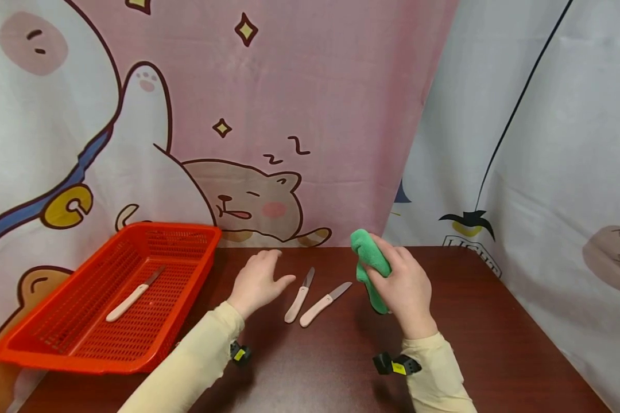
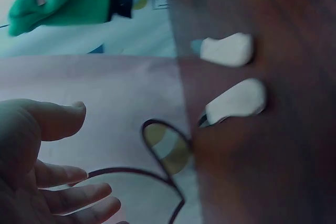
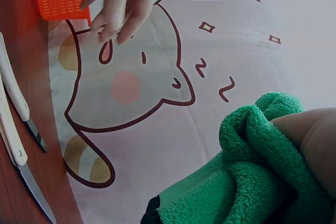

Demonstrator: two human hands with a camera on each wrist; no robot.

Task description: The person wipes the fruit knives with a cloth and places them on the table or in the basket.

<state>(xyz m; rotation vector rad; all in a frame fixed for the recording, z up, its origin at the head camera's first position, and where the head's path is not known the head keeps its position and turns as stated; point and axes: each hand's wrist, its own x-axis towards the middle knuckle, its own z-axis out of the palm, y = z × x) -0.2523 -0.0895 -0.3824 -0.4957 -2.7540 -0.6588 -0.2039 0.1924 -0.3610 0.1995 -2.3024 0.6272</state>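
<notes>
My right hand (image 1: 404, 284) grips a bunched green cloth (image 1: 374, 255) above the right part of the table; the right wrist view shows its fluffy folds (image 3: 252, 166) close up. My left hand (image 1: 258, 282) hovers over the table beside the basket, fingers relaxed, thumb apart, holding nothing. Between the hands lie two small knives with pale handles, the left knife (image 1: 299, 297) and the right knife (image 1: 324, 304), blades pointing away from me. A third knife (image 1: 133, 297) of the same kind rests inside the red plastic basket (image 1: 183, 312) at the left.
The dark brown table (image 1: 310, 367) ends at the back against a pink cartoon curtain (image 1: 341, 115). A white curtain (image 1: 558, 172) hangs along the right side. The basket's raised rim stands left of my left forearm.
</notes>
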